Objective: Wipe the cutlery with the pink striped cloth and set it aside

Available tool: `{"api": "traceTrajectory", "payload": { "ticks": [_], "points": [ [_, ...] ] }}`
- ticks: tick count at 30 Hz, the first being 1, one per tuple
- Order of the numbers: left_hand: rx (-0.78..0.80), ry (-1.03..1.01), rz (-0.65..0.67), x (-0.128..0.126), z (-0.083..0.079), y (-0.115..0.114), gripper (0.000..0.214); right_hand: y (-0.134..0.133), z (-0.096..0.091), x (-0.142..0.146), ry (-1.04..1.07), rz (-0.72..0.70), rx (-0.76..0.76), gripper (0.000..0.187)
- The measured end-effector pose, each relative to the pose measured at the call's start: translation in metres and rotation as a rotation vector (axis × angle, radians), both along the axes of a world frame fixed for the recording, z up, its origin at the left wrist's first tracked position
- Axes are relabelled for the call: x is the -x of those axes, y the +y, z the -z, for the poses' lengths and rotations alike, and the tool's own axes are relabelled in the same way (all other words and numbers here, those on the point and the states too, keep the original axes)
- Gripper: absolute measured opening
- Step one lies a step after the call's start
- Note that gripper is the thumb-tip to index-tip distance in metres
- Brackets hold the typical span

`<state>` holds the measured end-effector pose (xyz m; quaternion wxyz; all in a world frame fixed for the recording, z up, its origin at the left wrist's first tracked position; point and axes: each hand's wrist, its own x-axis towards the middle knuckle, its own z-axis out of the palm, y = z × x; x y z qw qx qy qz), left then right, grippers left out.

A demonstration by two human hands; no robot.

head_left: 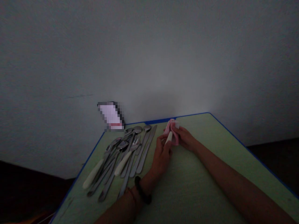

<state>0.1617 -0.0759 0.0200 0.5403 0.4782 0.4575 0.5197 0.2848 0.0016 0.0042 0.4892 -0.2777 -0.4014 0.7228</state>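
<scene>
My left hand is closed around the white handle of a piece of cutlery. Its other end is hidden in a folded pink cloth, so its kind does not show. Fingers of my right hand pinch that cloth about the covered end. To the left of my hands lies a loose pile of metal cutlery: several spoons, forks, a white-handled fork and, at the pile's right edge, a table knife. Another white handle sticks out at the pile's near left.
Everything lies on a pale green table with a blue edge, standing against a grey wall. A phone-like device with a lit, blurred-out screen leans on the wall at the table's far left corner. The room is dim.
</scene>
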Motion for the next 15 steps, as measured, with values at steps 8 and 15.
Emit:
{"api": "traceTrajectory", "payload": {
  "ticks": [8,15],
  "points": [
    [-0.081,-0.032,0.003,0.001,-0.002,0.0,0.021,0.012,-0.003,-0.001,0.31,0.118,0.084,0.041],
    [-0.176,0.076,-0.07,0.002,0.006,0.004,0.031,0.009,-0.002,0.004,0.143,0.092,0.148,0.03]
  ]
}}
